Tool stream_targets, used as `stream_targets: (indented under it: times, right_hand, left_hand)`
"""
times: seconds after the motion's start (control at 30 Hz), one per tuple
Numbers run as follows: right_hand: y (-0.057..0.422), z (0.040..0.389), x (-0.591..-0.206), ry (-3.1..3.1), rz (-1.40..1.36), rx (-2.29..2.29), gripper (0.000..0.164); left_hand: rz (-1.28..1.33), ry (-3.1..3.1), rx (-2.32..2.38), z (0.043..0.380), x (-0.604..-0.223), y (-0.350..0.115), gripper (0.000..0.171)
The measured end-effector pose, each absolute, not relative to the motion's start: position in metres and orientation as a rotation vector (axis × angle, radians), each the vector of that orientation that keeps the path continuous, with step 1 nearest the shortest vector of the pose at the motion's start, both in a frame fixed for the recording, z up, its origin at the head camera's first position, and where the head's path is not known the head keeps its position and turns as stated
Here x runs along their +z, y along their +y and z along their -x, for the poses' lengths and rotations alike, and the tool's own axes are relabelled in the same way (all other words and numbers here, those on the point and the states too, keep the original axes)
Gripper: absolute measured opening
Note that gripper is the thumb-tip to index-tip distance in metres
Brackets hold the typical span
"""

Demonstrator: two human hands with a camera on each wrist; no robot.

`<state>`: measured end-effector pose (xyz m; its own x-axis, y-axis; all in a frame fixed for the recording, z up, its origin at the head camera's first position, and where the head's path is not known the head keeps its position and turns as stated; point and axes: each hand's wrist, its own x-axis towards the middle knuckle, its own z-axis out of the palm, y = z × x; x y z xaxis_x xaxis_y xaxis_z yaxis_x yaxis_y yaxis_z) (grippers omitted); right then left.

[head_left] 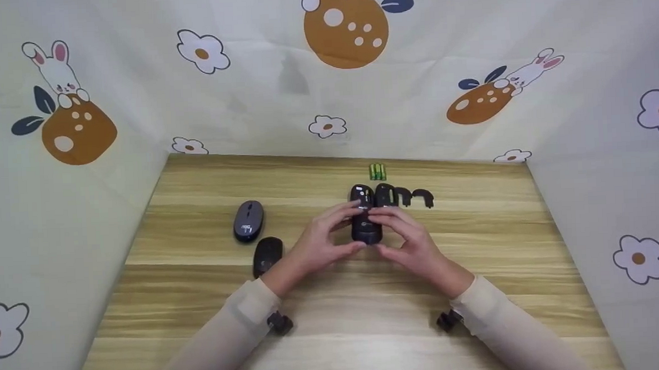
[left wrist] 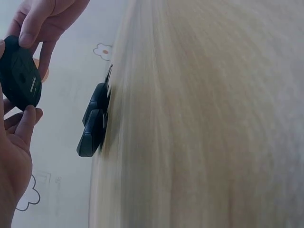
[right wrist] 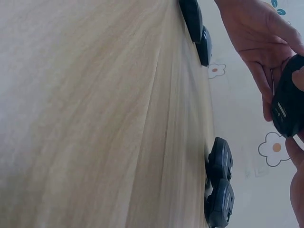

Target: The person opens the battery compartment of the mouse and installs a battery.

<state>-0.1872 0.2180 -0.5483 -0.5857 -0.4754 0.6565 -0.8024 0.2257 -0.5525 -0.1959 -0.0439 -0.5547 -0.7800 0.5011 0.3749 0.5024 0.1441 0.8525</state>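
Both hands hold a black computer mouse (head_left: 367, 228) up off the table, its underside seen in the left wrist view with a small pale slot. My left hand (head_left: 323, 238) pinches it from the left, thumb at the near end and fingertips on the far part. From the right, my right hand (head_left: 412, 242) grips it with thumb and fingers. Just beyond it on the table lie a black mouse (head_left: 361, 192) and another black mouse (head_left: 386, 192), side by side, partly hidden by the fingers.
Green batteries (head_left: 378, 172) lie near the back edge. Right of the mice sit a curved black cover (head_left: 404, 195) and a second cover (head_left: 423, 196). At left are a grey mouse (head_left: 248, 221) and a black mouse (head_left: 268, 254). Printed cloth walls (head_left: 248, 99) enclose the table.
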Motion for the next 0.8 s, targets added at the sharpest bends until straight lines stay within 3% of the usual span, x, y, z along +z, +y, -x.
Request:
stream_targets:
  times: [0.27,0.8]
  right_hand:
    - [0.2165,0.1877,-0.55,-2.109,-1.149,1.353,0.058]
    - [0.2143,0.1859,-0.5515,-2.16,-1.044,1.461,0.054]
  left_hand:
    - [1.137,-2.182,-1.739,0.1969,-0.5588,-0.04,0.06]
    - [1.035,-2.203,-1.633,0.1958,-0.5564,-0.0382,0.052]
